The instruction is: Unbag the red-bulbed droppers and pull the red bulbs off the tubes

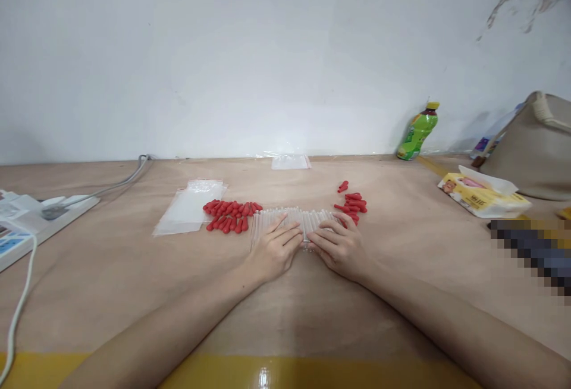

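Note:
A row of clear thin tubes (307,222) lies side by side on the brown table, in front of me. My left hand (277,249) rests over the left part of the row, its fingers spread on the tubes. On the right part lies my right hand (339,247), fingers also apart and touching the tubes. Red rubber bulbs (229,213) are grouped in rows just left of the tubes. A smaller cluster of red bulbs (355,203) sits behind my right hand, partly hidden by it.
Clear plastic bags (185,207) lie at the left, another bag (291,162) by the wall. A power strip (49,225) with cables is far left. A green bottle (418,133), a yellow tissue pack (484,194) and a beige bag (530,145) are on the right.

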Available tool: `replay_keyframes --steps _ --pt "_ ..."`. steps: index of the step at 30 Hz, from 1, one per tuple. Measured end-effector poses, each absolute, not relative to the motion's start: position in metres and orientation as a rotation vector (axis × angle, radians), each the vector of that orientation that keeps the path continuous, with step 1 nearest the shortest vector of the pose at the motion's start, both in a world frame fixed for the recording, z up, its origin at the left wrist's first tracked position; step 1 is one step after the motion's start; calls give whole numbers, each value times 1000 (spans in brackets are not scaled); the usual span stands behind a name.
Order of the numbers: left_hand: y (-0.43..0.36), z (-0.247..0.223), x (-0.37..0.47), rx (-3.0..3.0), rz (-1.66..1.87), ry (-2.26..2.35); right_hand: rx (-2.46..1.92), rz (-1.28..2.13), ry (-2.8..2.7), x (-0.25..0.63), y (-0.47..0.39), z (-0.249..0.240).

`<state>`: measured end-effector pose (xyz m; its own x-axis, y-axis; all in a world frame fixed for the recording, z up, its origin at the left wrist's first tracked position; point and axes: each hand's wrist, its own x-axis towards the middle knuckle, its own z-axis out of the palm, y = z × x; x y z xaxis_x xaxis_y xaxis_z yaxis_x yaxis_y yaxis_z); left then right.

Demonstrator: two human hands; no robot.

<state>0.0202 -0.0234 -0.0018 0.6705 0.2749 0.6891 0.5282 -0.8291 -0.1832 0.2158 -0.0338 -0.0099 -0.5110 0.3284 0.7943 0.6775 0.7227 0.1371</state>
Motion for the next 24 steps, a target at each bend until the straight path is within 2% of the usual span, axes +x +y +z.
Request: replay_keyframes --steps 24 --pt "-31 2 18 -2658 -1007 -620 -578 -669 -2189 232 -36 -12"
